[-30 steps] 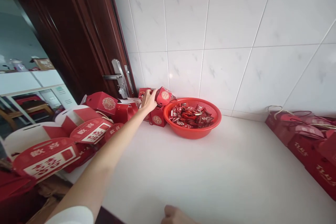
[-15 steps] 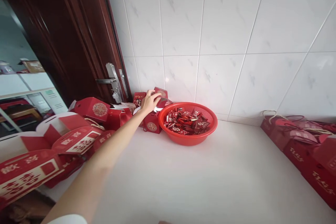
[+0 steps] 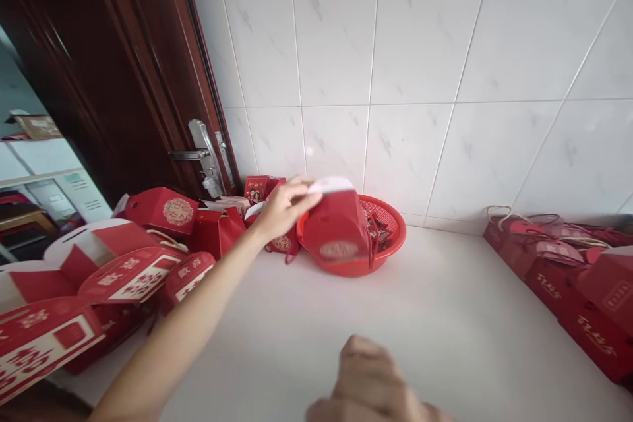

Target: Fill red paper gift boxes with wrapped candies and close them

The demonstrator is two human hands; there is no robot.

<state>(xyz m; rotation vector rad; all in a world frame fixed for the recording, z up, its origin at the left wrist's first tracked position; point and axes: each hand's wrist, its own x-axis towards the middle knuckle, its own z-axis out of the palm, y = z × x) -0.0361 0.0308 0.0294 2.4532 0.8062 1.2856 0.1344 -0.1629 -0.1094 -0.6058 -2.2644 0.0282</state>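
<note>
My left hand (image 3: 289, 208) pinches the white upper flap of a red candy box (image 3: 336, 227) and holds it up in front of the basket. The box has a round gold emblem, blurred by motion, and thin red cords hang beside it. Behind it stands a red plastic basket (image 3: 399, 237) with several red-wrapped sweets (image 3: 383, 231), partly covered by the box. My right hand (image 3: 370, 386) is low in the middle, over the white tabletop (image 3: 445, 316), well apart from the box. Its fingers look bent, but blur and the frame edge hide their tips.
Several red boxes (image 3: 165, 211) crowd the left side, some with open tops. More small red boxes (image 3: 257, 188) stand by the wall. A row of red gift bags (image 3: 558, 283) with cord handles lines the right. A dark wooden door (image 3: 113, 66) is at left, against a tiled wall (image 3: 420, 46).
My left hand has lifted the red box from the pile by the wall and brought it right, over the basket's front. My right hand has come up into view from the bottom.
</note>
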